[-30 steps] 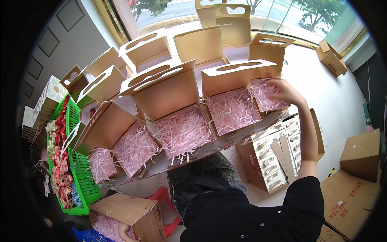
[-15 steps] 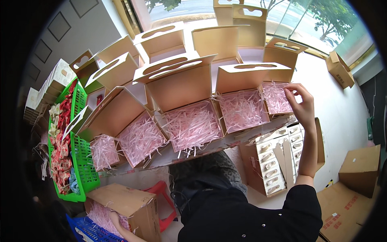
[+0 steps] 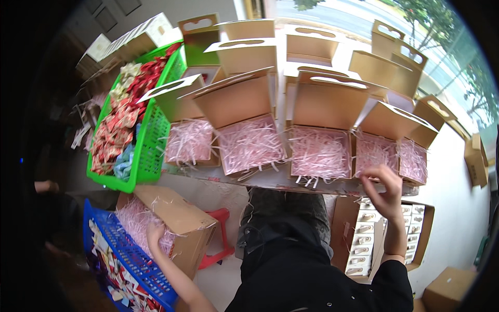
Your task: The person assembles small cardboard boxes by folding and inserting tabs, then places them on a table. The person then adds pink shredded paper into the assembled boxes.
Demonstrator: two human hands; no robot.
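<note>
My left hand (image 3: 155,235) reaches into a cardboard box (image 3: 189,242) of pink shredded paper (image 3: 134,221) at the lower left. Its fingers are partly buried in the shreds, so their grip is hidden. Over the table's near edge, at the right, my right hand (image 3: 383,191) hovers with loosely curled fingers and nothing visible in them. Just beyond it stands an open gift box (image 3: 392,124) lined with pink shreds. Several more such boxes line the front row, among them a middle one (image 3: 327,104) and one to its left (image 3: 234,99), lids raised.
Behind stand more open gift boxes (image 3: 312,44). A green basket (image 3: 150,151) of wrapped pieces is at the left, a blue basket (image 3: 132,260) below it. Under the table edge sit a red stool (image 3: 222,239) and a carton of white packs (image 3: 426,239). Another person's hand (image 3: 47,186) shows far left.
The view has swung left, showing more of both baskets. My right hand has moved from the rightmost gift box to the table's near edge. My left hand remains in the shredded paper.
</note>
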